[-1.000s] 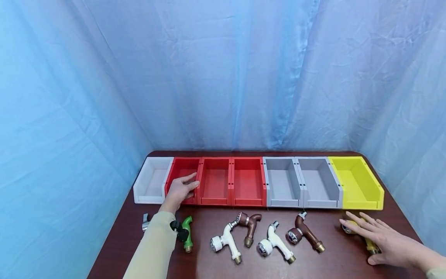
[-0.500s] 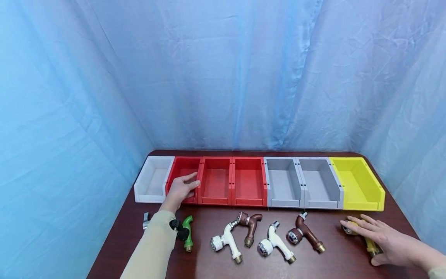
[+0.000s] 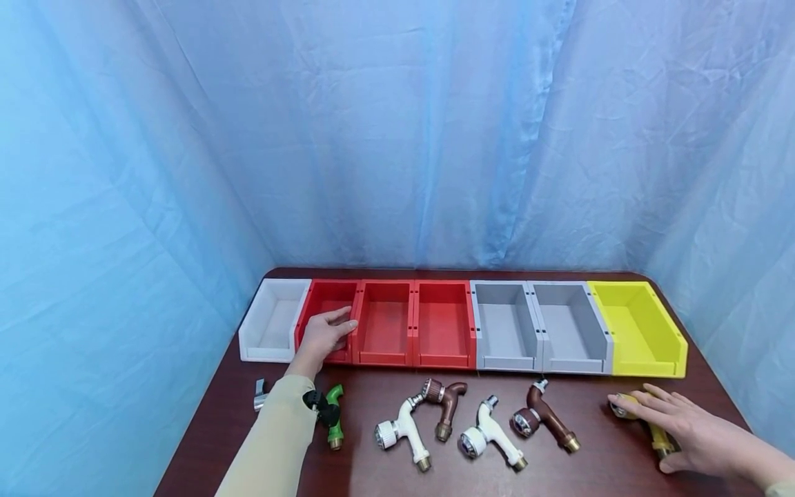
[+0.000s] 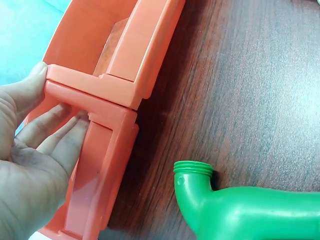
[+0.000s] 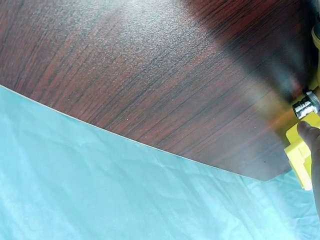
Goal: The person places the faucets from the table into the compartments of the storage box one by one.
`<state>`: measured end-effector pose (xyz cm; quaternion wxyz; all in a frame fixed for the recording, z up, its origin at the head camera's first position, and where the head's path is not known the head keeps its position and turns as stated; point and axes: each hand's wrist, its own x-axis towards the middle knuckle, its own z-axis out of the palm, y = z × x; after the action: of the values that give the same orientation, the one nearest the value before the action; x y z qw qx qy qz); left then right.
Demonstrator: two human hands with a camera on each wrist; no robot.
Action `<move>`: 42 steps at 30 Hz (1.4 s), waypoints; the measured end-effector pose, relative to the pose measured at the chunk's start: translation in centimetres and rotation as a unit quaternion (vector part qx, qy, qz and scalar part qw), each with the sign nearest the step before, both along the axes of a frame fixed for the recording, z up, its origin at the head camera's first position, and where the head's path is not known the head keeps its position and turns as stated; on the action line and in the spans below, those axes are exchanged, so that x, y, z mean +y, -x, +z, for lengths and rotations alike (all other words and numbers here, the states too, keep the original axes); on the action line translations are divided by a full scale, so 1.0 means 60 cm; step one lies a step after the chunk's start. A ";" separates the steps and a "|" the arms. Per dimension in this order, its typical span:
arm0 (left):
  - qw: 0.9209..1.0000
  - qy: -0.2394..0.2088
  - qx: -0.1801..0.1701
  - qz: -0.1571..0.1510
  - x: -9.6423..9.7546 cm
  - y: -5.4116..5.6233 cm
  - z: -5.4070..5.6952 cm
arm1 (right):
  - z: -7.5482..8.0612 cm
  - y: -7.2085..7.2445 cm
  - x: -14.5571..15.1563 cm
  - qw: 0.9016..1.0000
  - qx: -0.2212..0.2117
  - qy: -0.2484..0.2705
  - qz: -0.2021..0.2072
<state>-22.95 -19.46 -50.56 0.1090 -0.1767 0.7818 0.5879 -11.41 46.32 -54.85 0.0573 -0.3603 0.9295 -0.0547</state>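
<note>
My left hand (image 3: 322, 338) reaches into the leftmost red bin (image 3: 332, 295). In the left wrist view, its thumb and fingers (image 4: 65, 145) pinch the adjoining side walls of two red bins, thumb on one side and fingers on the other. A green faucet (image 3: 335, 414) lies on the table by the left wrist, its threaded spout end showing in the left wrist view. My right hand (image 3: 698, 431) lies spread, fingers extended, over a yellow faucet (image 3: 660, 438), hiding its middle. The thumb is beside the faucet's brass end.
A bin row spans the table's back: white (image 3: 273, 321), red, grey (image 3: 506, 324), yellow (image 3: 640, 324). In front lie white faucets (image 3: 406, 428) (image 3: 493, 431) and brown faucets (image 3: 448, 407) (image 3: 546, 414). A metallic piece (image 3: 259, 395) shows beside the left sleeve. Blue curtains (image 3: 422, 138) surround the table.
The left hand keeps its grip on the red bin walls. The right hand shifts very slightly over the yellow faucet; the faucets stay where they were.
</note>
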 end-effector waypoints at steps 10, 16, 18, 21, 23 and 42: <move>1.000 0.004 0.006 -0.002 0.004 -0.002 -0.001 | 0.005 0.000 -0.007 0.999 0.035 0.011 0.026; 1.000 0.014 0.002 -0.002 0.006 -0.002 0.001 | 0.020 0.000 -0.013 0.998 0.062 -0.008 0.017; 1.000 0.014 0.001 -0.002 0.005 -0.003 0.001 | 0.025 0.001 -0.014 0.998 0.067 -0.011 0.015; 1.000 0.010 -0.003 0.000 0.003 -0.005 -0.001 | 0.031 0.003 -0.013 0.996 0.084 -0.007 0.019; 1.000 0.006 -0.004 0.000 0.003 -0.005 -0.001 | 0.034 0.004 -0.012 0.995 0.100 0.000 0.027; 0.999 -0.034 -0.009 -0.002 -0.006 -0.003 -0.007 | 0.070 0.036 -0.016 0.981 0.182 0.039 0.051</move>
<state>-22.80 -19.82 -51.00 0.1229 -0.1763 0.7611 0.6120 -13.56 45.36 -50.67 -0.1238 -0.4135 0.9018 -0.0218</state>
